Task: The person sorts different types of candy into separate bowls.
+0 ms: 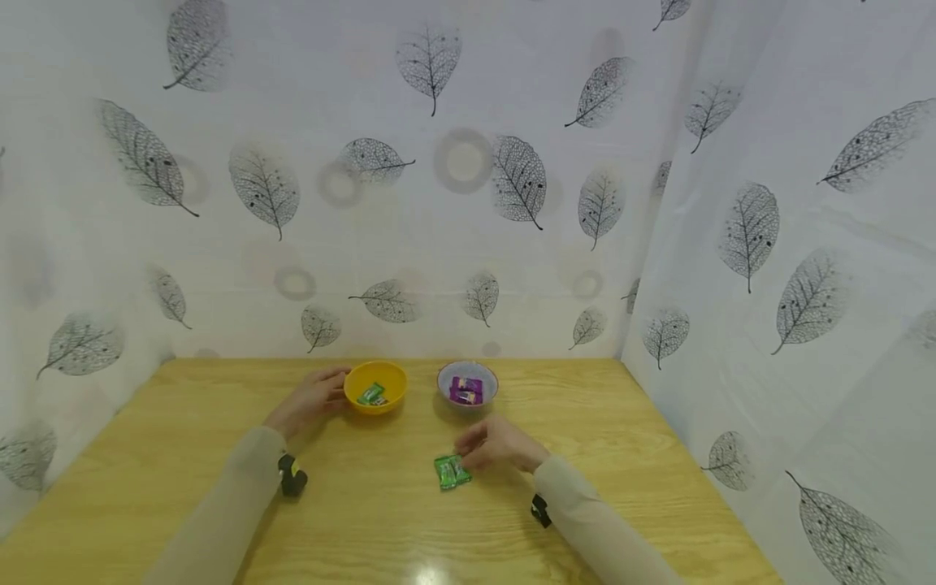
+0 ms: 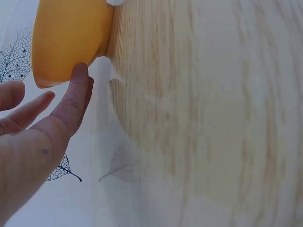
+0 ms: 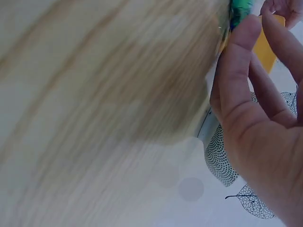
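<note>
My left hand (image 1: 310,400) is at the left side of a yellow bowl (image 1: 397,388), its fingertips against the outer wall. In the left wrist view the fingers are nearly straight beside the yellow bowl (image 2: 71,38). Green wrapped candies (image 1: 371,394) lie in that bowl. On the table in front, a pair of green wrapped candies (image 1: 448,473) lie side by side. Over their right edge is my right hand (image 1: 500,445), fingers loosely bent. In the right wrist view, a gap shows between thumb and fingers, with a green wrapper (image 3: 240,10) just beyond the tips.
Right of the yellow bowl stands a pale bowl (image 1: 444,390) with a reddish rim, holding purple wrapped candies (image 1: 466,392). The wooden table (image 1: 366,520) meets a white leaf-patterned curtain (image 1: 417,244) at its back and sides.
</note>
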`<action>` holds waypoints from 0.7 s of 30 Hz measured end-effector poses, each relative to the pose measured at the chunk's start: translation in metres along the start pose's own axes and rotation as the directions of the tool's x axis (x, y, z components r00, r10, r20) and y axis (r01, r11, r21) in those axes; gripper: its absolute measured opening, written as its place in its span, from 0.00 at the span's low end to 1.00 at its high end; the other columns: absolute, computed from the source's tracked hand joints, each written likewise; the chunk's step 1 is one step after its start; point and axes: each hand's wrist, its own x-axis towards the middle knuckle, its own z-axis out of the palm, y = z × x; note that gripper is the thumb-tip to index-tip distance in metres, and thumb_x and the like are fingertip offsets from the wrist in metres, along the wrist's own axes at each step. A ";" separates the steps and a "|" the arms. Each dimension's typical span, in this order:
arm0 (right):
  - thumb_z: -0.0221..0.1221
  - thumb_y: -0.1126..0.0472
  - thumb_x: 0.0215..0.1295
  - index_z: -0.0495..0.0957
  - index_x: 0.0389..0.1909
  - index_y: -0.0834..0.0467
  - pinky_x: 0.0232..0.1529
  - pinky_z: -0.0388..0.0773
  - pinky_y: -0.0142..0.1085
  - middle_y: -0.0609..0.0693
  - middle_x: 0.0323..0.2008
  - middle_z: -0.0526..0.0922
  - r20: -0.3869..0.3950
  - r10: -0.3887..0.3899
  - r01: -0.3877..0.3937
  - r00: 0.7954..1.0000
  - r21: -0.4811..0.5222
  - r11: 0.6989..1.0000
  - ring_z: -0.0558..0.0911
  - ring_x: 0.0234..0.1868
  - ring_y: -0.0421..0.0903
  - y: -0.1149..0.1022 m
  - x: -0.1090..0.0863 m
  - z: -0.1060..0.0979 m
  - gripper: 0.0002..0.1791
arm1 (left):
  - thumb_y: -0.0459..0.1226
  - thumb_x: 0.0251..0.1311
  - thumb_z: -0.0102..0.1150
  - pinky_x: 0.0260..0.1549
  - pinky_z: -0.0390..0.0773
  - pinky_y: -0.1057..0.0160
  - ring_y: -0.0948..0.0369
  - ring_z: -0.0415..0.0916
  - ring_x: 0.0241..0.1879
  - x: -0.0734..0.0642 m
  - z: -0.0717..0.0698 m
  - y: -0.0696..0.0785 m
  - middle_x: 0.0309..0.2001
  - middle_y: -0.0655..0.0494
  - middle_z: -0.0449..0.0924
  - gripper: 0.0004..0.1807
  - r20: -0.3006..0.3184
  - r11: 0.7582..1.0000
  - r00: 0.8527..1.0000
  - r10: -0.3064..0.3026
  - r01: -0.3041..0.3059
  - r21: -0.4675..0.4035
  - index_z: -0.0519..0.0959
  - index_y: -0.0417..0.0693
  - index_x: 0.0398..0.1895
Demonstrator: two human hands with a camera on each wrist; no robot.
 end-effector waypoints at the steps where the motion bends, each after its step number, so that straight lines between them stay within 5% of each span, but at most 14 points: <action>1: 0.70 0.69 0.53 0.82 0.49 0.66 0.38 0.86 0.37 0.57 0.43 0.87 0.005 0.004 -0.004 1.000 -0.007 1.000 0.84 0.39 0.44 0.001 0.000 0.000 0.20 | 0.38 0.79 0.30 0.68 0.65 0.46 0.39 0.57 0.71 0.000 0.000 0.000 0.72 0.32 0.54 0.26 0.001 1.000 1.000 0.001 -0.001 0.001 0.55 0.31 0.72; 9: 0.71 0.68 0.51 0.81 0.52 0.63 0.37 0.84 0.35 0.55 0.47 0.85 0.032 -0.007 0.009 0.999 -0.082 0.997 0.81 0.42 0.44 0.005 0.001 0.003 0.23 | 0.39 0.79 0.30 0.68 0.65 0.46 0.40 0.57 0.71 0.000 0.000 0.000 0.72 0.32 0.54 0.26 0.003 1.000 1.000 0.005 -0.005 0.003 0.55 0.31 0.72; 21: 0.71 0.68 0.52 0.83 0.39 0.61 0.29 0.80 0.32 0.49 0.31 0.82 -0.001 0.023 -0.023 1.000 -0.092 0.995 0.77 0.30 0.41 0.006 0.002 0.007 0.12 | 0.40 0.79 0.31 0.69 0.65 0.46 0.41 0.59 0.70 0.000 -0.001 -0.002 0.72 0.32 0.55 0.26 -0.012 1.000 1.000 0.005 -0.005 0.003 0.57 0.30 0.71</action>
